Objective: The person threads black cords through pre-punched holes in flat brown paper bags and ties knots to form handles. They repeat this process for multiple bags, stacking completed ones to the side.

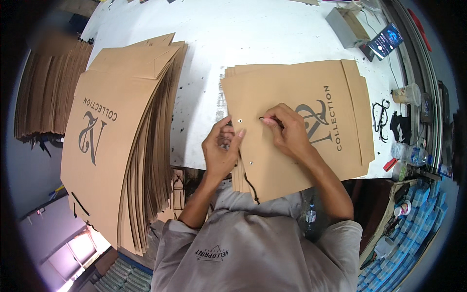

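Observation:
A flat brown paper bag with dark printing lies on top of a small stack before me. Two eyelets sit near its left edge, and a black cord hangs from beside the lower one, ending in a knot. My left hand is at that left edge, its thumb on the bag's face and its other fingers curled by the rim, partly hidden. Over the bag, to the right of the upper eyelet, my right hand pinches the dark end of a cord between thumb and fingertips.
A tall pile of similar bags leans at the left, with more brown stacks beyond it. On the white table, a phone rests by a grey box. Black cords, a plastic cup and bottles lie along the right side.

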`<state>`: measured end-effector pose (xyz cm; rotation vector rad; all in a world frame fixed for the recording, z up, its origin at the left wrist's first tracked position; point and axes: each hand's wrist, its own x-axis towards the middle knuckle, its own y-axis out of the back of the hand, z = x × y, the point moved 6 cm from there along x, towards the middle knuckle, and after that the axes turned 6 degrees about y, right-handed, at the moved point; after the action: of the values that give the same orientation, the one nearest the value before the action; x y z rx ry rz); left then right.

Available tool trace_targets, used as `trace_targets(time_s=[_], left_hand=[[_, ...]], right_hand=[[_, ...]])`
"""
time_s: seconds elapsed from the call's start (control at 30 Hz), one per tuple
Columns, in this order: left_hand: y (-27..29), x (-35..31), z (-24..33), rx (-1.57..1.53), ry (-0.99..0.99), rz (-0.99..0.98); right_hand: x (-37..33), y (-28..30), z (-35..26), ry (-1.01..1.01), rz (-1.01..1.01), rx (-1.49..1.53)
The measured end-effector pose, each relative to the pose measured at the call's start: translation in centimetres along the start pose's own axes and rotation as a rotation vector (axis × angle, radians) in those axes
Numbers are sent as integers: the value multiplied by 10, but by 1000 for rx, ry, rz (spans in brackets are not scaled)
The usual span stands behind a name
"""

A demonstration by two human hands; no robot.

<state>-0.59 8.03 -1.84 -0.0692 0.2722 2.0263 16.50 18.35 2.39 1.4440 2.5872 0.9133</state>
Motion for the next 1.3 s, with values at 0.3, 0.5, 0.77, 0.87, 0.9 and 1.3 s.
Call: trace_targets(time_s=[0.3,0.5,0.77,0.87,0.9,1.3], left_hand=[[1,7,-10,-401,183,-176],[-1,11,-10,-381,119,-236],[-10,25,-10,-477,106,-329],[-10,25,-11,-453,99,-327],[-10,25,-11,-445,91,-325],[-8,27,-19,-497,122,-330]], right_hand=[[13,-32,-2,-114,-19,347],[11,-38,-2,-147,-62,264],[15,-29,-7,-25,-137,96],[15,-31,-10,-14,-147,102],[15,-32,-11,1,-140,75],[8,-35,-1,-84,-24,152]])
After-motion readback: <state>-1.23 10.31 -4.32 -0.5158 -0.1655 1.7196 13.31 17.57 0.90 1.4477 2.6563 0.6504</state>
